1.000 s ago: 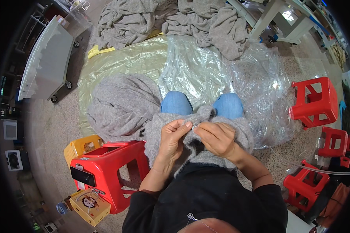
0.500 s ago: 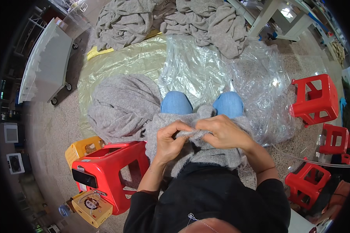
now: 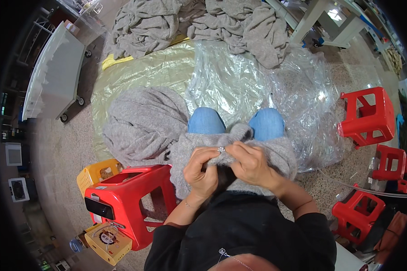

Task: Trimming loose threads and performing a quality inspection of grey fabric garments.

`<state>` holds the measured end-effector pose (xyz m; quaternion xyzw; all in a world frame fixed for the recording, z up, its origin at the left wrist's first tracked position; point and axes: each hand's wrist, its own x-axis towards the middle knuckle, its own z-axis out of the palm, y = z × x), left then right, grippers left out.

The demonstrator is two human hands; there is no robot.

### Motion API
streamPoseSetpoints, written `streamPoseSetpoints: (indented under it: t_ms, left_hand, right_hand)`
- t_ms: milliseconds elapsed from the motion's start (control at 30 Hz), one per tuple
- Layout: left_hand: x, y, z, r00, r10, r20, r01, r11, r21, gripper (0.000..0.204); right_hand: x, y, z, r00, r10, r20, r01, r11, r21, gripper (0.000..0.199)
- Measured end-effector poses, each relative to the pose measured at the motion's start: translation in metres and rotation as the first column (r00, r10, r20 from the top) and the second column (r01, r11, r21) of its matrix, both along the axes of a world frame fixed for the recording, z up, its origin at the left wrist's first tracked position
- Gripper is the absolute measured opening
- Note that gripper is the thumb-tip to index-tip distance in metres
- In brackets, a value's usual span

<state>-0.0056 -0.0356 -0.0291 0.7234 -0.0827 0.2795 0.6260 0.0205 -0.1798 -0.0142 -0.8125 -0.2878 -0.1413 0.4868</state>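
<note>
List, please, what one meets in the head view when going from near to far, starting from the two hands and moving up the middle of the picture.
left hand and right hand pinching the grey knitted cloth → blue-clad knees → clear plastic sheet → heap of grey cloths.

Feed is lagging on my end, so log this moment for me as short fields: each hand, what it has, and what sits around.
left hand: pinching an edge of the grey knit garment on the lap
right hand: gripping the same edge, close beside the left
garment position: draped over both knees
left of person: grey fabric heap, red stool, yellow stool
floor cover: clear plastic sheet
far side: more grey garments
right: red stools
</note>
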Motion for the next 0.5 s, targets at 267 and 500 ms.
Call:
streamPoseSetpoints:
  t_ms: [267, 500]
  left_hand:
    - [0.013, 0.014, 0.009, 0.983, -0.184, 0.01, 0.179, 0.967, 0.18, 0.031]
    - [-0.007, -0.003, 0.009, 0.999, -0.047, -0.018, 0.049, 0.986, 0.16, 0.032]
  right_hand:
    - [0.008, -0.015, 0.008, 0.993, 0.118, -0.02, -0.119, 0.986, -0.117, 0.02]
    - [-0.007, 0.001, -0.008, 0.986, -0.128, 0.105, 0.133, 0.991, -0.035, 0.022]
